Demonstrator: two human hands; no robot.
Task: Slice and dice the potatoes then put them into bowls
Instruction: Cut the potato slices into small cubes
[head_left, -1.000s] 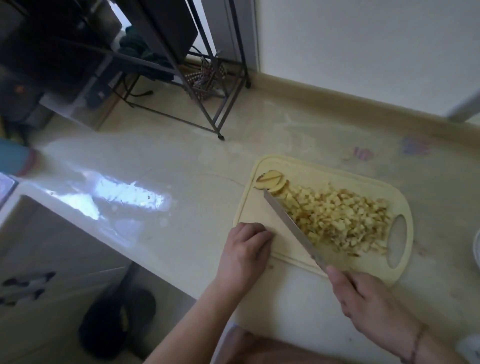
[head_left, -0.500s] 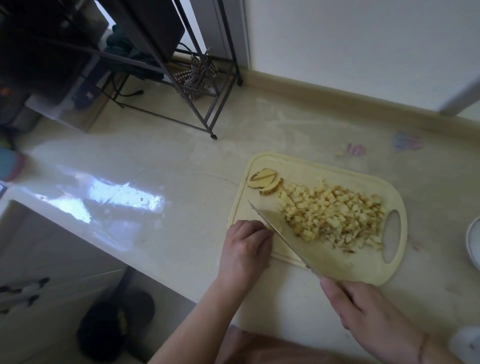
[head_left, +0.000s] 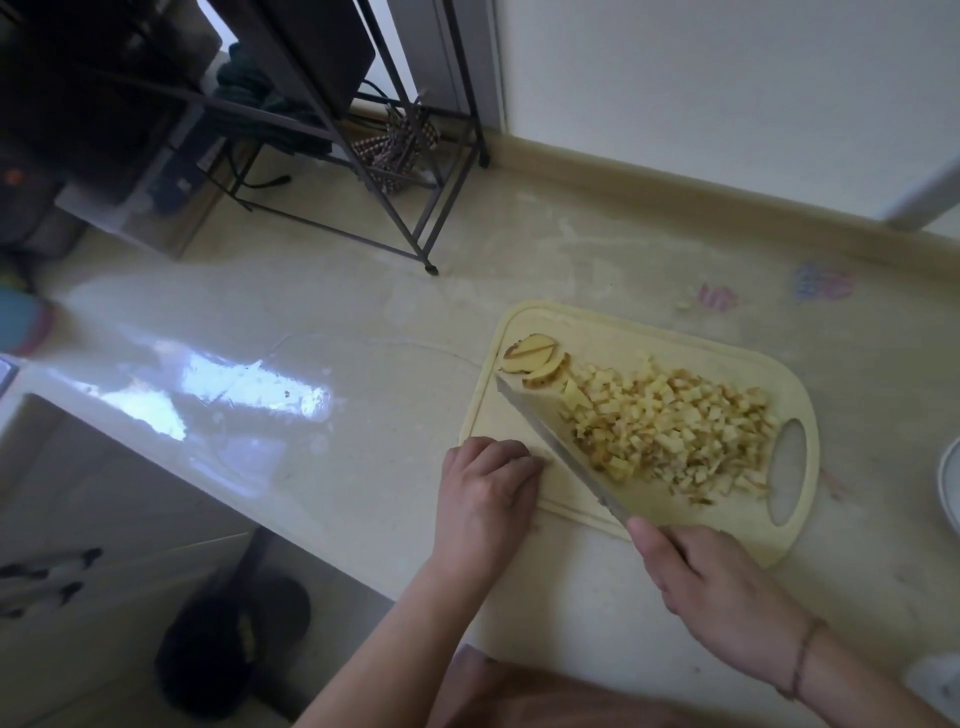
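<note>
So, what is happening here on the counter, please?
A person is dicing potatoes on a pale yellow cutting board. The right hand holds a knife with the blade lying against a pile of potato cubes. The left hand rests, fingers curled, on the board's near-left corner. A few slices lie uncut at the far-left corner. A bowl's rim shows at the right edge.

A dark metal rack (head_left: 415, 171) stood at the back of the glossy beige tabletop (head_left: 322, 312), near the white wall (head_left: 727, 88).
</note>
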